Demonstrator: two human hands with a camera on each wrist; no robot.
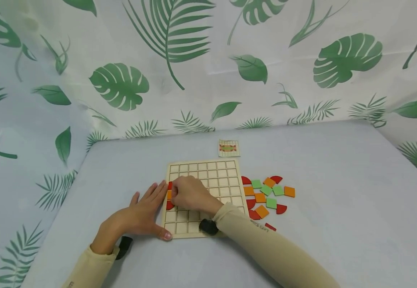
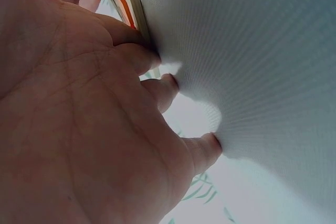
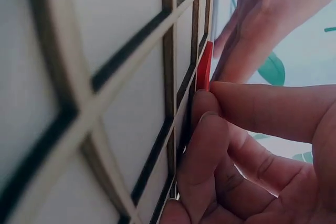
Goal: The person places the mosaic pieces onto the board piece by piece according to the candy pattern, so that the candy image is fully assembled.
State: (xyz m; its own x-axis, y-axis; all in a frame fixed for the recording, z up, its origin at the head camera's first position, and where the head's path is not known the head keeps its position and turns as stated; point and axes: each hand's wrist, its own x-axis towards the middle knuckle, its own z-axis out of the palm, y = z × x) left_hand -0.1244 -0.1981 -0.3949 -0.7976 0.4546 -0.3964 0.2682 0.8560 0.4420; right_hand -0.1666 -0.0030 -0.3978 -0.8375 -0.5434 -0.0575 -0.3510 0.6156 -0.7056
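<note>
A wooden grid board (image 1: 188, 228) lies on the table with small red and orange pieces along its left column. My left hand (image 1: 140, 216) is spread at the board's left edge, its thumb by the near corner and its fingertips on the cloth and rim. Over the left column, my right hand (image 1: 192, 195) has curled fingers and pinches at a red piece (image 1: 170, 185), mostly covered by the fingertips. An orange square (image 1: 169, 195) and a rounded red piece (image 1: 170, 205) sit just nearer. Beside the fingertips in the right wrist view, a red piece (image 3: 203, 69) shows.
Right of the board lie loose pieces: several green squares (image 1: 271, 203), several orange squares (image 1: 289, 192) and several rounded red pieces (image 1: 281, 209). A pattern card (image 1: 229, 153) lies beyond the board's far edge. Leaf-printed cloth (image 1: 194, 96) stands behind the table.
</note>
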